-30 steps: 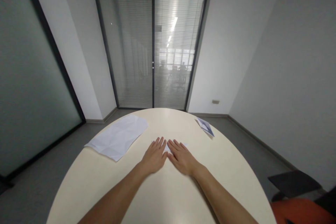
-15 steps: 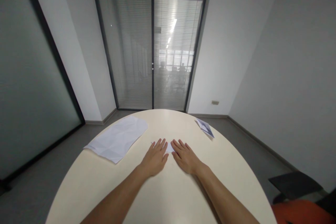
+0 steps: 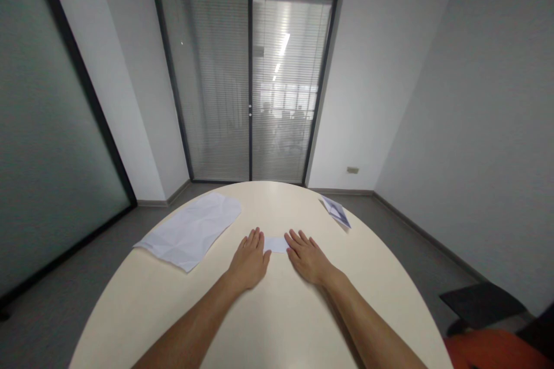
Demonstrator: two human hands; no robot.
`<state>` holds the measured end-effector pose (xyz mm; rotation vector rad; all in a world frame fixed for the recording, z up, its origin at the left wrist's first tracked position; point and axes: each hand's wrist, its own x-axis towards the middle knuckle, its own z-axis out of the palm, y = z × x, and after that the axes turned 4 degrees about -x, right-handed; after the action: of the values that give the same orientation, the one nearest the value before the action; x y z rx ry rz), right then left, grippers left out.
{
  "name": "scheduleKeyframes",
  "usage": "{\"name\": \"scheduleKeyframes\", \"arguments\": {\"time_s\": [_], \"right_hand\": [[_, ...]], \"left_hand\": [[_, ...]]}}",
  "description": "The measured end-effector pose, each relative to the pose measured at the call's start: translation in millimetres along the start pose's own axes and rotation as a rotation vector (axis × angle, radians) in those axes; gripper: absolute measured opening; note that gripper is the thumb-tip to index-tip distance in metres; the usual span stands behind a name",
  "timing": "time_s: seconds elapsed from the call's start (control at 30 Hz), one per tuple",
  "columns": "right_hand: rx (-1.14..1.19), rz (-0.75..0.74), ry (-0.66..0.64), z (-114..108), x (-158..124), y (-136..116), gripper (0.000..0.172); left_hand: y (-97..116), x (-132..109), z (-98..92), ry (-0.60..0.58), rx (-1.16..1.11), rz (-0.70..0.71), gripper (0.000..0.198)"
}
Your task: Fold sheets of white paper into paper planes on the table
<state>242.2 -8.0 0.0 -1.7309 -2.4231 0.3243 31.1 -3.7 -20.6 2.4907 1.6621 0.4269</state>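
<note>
A small white paper [image 3: 276,244] lies on the round table [image 3: 272,317] between the two hands, its visible part running longer from side to side than front to back. The left hand [image 3: 250,259] borders its left end and the right hand [image 3: 308,258] its right, so neither is clearly nearer; how far it reaches beneath them I cannot tell. Both hands are laid palm down, fingers straight and slightly spread, gripping nothing. A large creased sheet [image 3: 194,230] lies beyond the left hand, a folded paper [image 3: 336,211] beyond the right
</note>
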Motion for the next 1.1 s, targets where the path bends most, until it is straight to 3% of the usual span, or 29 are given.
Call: {"name": "scheduleKeyframes", "arguments": {"time_s": [0.13, 0.33, 0.77, 1.1], "right_hand": [[0.017, 0.005, 0.072, 1, 1, 5, 0.055], [0.095, -0.076, 0.258, -5, 2, 9, 0.043], [0.407, 0.086, 0.339, -18, 12, 23, 0.036], [0.106, 0.143, 0.460, -33, 12, 37, 0.038]], "left_hand": [[-1, 1, 4.3, 0.020, -0.007, -0.068, 0.062], [-3, 0, 11.0, 0.150, -0.083, -0.124, 0.068], [-6, 2, 16.0, 0.232, -0.137, -0.149, 0.077], [-6, 2, 13.7, 0.181, -0.119, -0.150, 0.075]]}}
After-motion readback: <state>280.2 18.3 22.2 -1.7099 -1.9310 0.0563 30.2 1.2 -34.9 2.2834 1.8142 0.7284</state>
